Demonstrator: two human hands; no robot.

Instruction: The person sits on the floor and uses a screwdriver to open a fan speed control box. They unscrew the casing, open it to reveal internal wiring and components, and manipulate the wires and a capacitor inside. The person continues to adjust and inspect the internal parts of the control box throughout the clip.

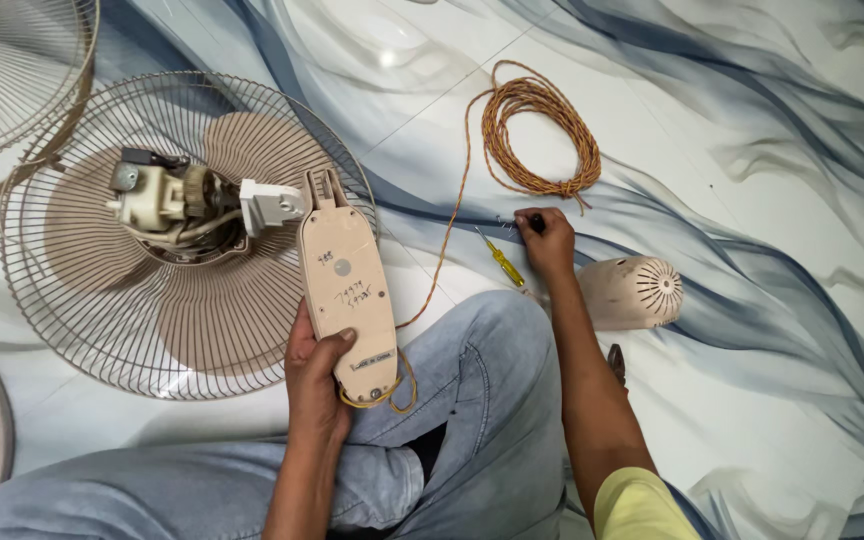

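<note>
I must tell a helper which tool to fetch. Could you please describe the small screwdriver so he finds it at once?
Start at the coil of orange cord on the marbled floor. Just below it, the right hand rests; the screwdriver lies immediately left of it. Its yellow handle and thin metal tip set it apart.

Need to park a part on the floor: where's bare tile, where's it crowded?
Free: the tile beyond the coiled orange cord, toward the top right, and the tile right of the beige motor cover. Crowded: the left, filled by the fan guard and motor, with the left hand on the fan base. The right hand sits by the screwdriver.
</note>
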